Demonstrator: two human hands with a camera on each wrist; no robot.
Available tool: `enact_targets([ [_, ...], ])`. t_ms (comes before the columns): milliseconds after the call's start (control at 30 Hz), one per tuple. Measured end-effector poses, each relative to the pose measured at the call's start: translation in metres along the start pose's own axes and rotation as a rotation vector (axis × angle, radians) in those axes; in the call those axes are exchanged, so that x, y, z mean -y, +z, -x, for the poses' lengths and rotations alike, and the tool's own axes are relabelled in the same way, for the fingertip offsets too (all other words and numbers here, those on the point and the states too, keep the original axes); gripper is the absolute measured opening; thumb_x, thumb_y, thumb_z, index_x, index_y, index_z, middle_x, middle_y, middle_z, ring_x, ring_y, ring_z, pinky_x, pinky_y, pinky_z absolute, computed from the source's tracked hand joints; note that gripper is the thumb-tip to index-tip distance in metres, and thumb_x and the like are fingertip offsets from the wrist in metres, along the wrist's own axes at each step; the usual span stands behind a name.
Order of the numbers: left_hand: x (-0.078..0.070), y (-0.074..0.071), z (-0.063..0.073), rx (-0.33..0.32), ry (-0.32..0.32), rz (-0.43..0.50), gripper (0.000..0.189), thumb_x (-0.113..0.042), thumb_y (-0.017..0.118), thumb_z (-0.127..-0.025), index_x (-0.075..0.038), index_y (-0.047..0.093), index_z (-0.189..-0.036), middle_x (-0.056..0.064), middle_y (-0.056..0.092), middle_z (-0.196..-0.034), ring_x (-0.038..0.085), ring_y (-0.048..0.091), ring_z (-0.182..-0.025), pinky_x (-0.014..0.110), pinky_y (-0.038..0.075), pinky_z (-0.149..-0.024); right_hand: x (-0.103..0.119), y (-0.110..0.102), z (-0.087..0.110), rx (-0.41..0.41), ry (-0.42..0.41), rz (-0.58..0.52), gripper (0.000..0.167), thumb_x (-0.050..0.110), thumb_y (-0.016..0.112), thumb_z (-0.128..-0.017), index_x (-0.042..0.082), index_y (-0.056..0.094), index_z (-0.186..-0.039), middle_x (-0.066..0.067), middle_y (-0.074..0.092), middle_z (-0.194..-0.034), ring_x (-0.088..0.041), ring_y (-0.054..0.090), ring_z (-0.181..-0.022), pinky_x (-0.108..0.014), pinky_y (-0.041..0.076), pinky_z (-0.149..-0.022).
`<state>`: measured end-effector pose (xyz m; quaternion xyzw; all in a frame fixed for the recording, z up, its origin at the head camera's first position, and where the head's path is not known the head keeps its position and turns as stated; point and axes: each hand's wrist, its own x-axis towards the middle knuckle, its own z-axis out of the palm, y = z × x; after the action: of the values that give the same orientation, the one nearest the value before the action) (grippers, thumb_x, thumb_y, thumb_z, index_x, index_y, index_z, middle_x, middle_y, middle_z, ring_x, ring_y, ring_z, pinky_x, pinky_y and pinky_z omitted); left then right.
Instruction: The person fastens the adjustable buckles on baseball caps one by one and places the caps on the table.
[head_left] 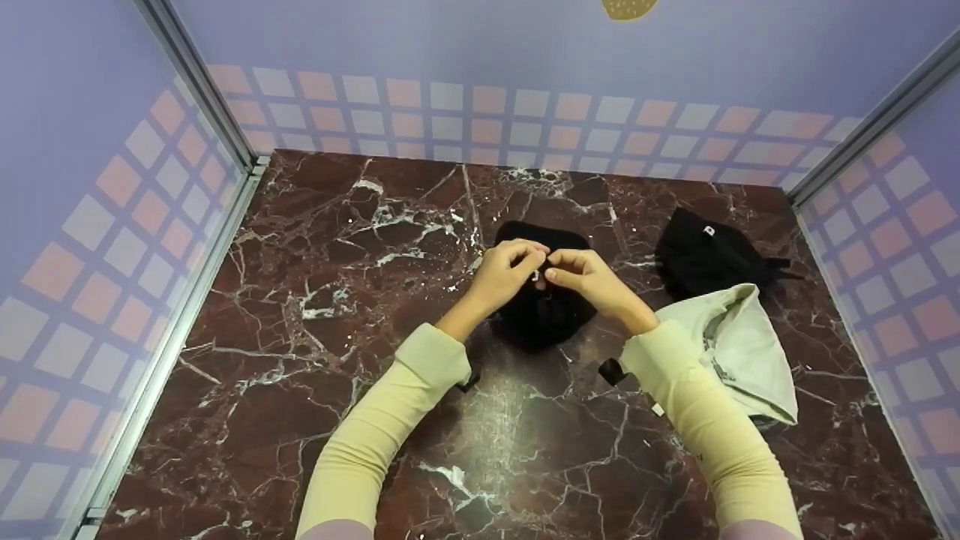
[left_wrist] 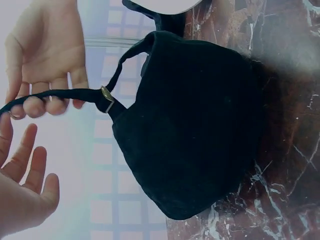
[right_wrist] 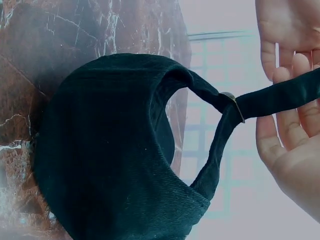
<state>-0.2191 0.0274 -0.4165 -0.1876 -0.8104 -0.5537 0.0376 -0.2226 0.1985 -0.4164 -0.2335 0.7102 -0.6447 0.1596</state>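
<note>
A black cap (head_left: 540, 322) rests on the table, its rear opening and adjuster strap toward the far wall. That strap (left_wrist: 65, 94) runs up through a metal buckle (left_wrist: 107, 95) to the fingers. With thumb and fingertips, my left hand (head_left: 501, 271) pinches the strap's raised end. My right hand (head_left: 589, 279) pinches the strap just beside it, fingers curled behind the band in the right wrist view, where the buckle (right_wrist: 234, 105) shows below them. Fingertips of the two hands nearly meet above the cap. In the head view, they partly cover the strap.
To the right lies another black hat (head_left: 709, 259) with a small white tag. A cream hat (head_left: 757, 352) overlaps it, close beside my right forearm. Tiled-pattern walls (head_left: 487, 112) enclose the marbled dark red table (head_left: 292, 420) at the back and both sides.
</note>
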Motion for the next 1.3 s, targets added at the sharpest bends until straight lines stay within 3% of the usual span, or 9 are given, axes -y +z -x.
enact_targets([
  [133, 0.008, 0.004, 0.0, -0.005, -0.011, 0.012, 0.022, -0.018, 0.047, -0.088, -0.007, 0.065, -0.092, 0.005, 0.065, -0.098, 0.017, 0.055, -0.097, 0.029, 0.039, -0.087, 0.0, 0.0, 0.001, -0.016, -0.013, -0.035, 0.011, 0.002, 0.05, -0.086, 0.003, 0.057, -0.079, 0.0, 0.061, -0.068, -0.013, 0.058, -0.068, -0.027, 0.046, -0.071],
  [200, 0.015, 0.007, 0.0, 0.024, -0.008, -0.008, 0.021, -0.013, 0.046, -0.087, -0.005, 0.064, -0.094, 0.007, 0.064, -0.099, 0.018, 0.055, -0.095, 0.029, 0.04, -0.086, -0.001, -0.001, 0.002, -0.017, -0.023, -0.054, 0.013, 0.001, 0.048, -0.086, 0.004, 0.057, -0.077, 0.0, 0.061, -0.067, -0.013, 0.057, -0.067, -0.027, 0.046, -0.071],
  [333, 0.028, 0.016, 0.002, 0.138, -0.005, -0.177, 0.023, -0.006, 0.048, -0.083, -0.005, 0.063, -0.101, 0.008, 0.063, -0.104, 0.022, 0.053, -0.105, 0.033, 0.037, -0.093, -0.003, -0.002, 0.003, -0.004, -0.047, -0.094, 0.018, 0.001, 0.045, -0.088, 0.005, 0.057, -0.075, -0.001, 0.061, -0.066, -0.012, 0.056, -0.067, -0.022, 0.043, -0.067],
  [467, 0.034, 0.022, 0.005, 0.268, -0.037, -0.361, 0.032, -0.008, 0.048, -0.082, -0.011, 0.059, -0.112, 0.005, 0.057, -0.119, 0.027, 0.038, -0.123, 0.043, 0.027, -0.101, -0.004, -0.004, 0.004, 0.007, -0.049, -0.175, 0.021, 0.001, 0.042, -0.09, 0.006, 0.058, -0.076, -0.002, 0.061, -0.067, -0.012, 0.055, -0.069, -0.02, 0.04, -0.066],
  [633, 0.037, 0.027, 0.005, 0.328, -0.042, -0.436, 0.033, -0.01, 0.047, -0.083, -0.013, 0.058, -0.114, 0.003, 0.05, -0.128, 0.029, 0.028, -0.13, 0.048, 0.022, -0.102, -0.005, -0.005, 0.004, 0.009, -0.053, -0.256, 0.023, 0.001, 0.038, -0.091, 0.003, 0.058, -0.08, -0.003, 0.06, -0.069, -0.014, 0.056, -0.069, -0.024, 0.043, -0.067],
  [833, 0.04, 0.027, 0.004, 0.324, -0.062, -0.4, 0.03, -0.011, 0.049, -0.082, -0.008, 0.061, -0.109, 0.003, 0.05, -0.128, 0.03, 0.027, -0.13, 0.047, 0.02, -0.103, -0.006, -0.004, 0.004, -0.025, -0.064, -0.222, 0.018, 0.0, 0.04, -0.091, -0.005, 0.056, -0.087, -0.003, 0.057, -0.068, -0.012, 0.054, -0.062, -0.022, 0.045, -0.061],
  [1033, 0.043, 0.024, 0.004, 0.319, -0.054, -0.333, 0.025, -0.011, 0.051, -0.082, -0.005, 0.062, -0.104, 0.007, 0.052, -0.127, 0.031, 0.027, -0.13, 0.048, 0.019, -0.103, -0.01, -0.003, 0.003, -0.131, 0.015, -0.101, 0.016, -0.001, 0.046, -0.088, -0.01, 0.053, -0.099, 0.0, 0.056, -0.065, -0.007, 0.051, -0.054, -0.019, 0.043, -0.052],
  [1300, 0.048, 0.022, 0.004, 0.338, -0.042, -0.26, 0.02, -0.014, 0.053, -0.084, -0.003, 0.061, -0.098, 0.007, 0.057, -0.12, 0.033, 0.028, -0.129, 0.046, 0.016, -0.105, -0.003, 0.002, 0.002, -0.144, 0.05, 0.074, 0.012, -0.008, 0.051, -0.082, -0.017, 0.049, -0.089, -0.003, 0.056, -0.067, -0.008, 0.052, -0.053, -0.02, 0.042, -0.05],
])
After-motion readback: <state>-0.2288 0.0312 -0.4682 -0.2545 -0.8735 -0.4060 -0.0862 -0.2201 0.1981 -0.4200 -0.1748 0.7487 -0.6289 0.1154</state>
